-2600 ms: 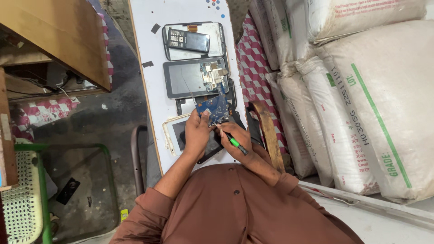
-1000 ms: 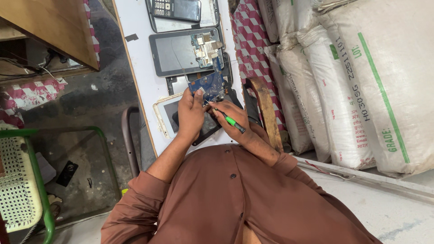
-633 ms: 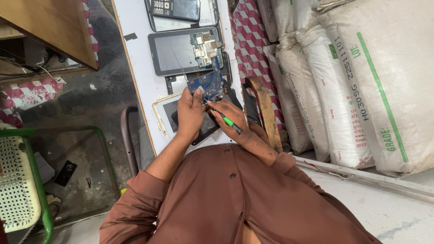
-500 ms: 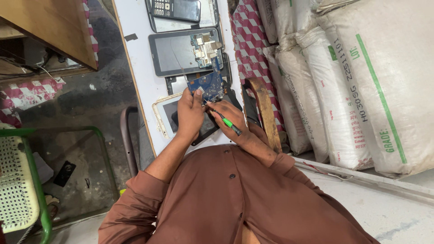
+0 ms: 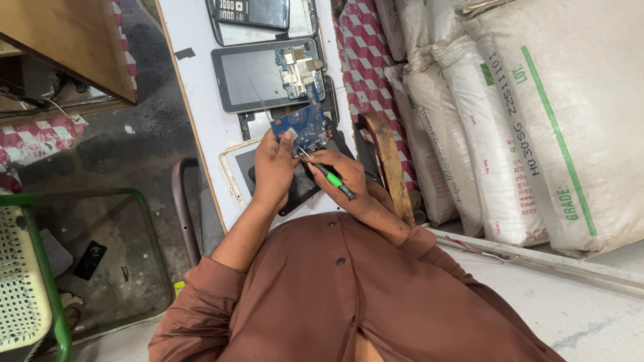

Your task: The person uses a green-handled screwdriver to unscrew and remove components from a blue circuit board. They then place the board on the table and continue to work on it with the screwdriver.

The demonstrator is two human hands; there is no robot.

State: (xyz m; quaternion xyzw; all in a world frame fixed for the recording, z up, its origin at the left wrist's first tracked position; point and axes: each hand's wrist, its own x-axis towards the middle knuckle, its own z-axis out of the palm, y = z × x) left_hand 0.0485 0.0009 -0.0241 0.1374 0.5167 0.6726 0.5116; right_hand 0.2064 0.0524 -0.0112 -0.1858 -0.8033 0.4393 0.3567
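While the blue printed circuit board [image 5: 303, 126] sits near the right edge of the white worktable [image 5: 198, 100], the left hand [image 5: 274, 167] curls over it, fingertips pinching its lower edge. Closed round a green-and-black screwdriver [image 5: 332, 179], the right hand [image 5: 343, 179] sets the metal tip against the board. Under both hands lies a white-framed tablet shell [image 5: 243, 175]. Farther up the table rests a dark opened tablet [image 5: 268, 74]. Beyond the right edge stand white woven sacks [image 5: 537, 121].

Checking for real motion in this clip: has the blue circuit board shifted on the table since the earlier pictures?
No. The blue circuit board sits just below the open tablet as before; only the camera view shifted.
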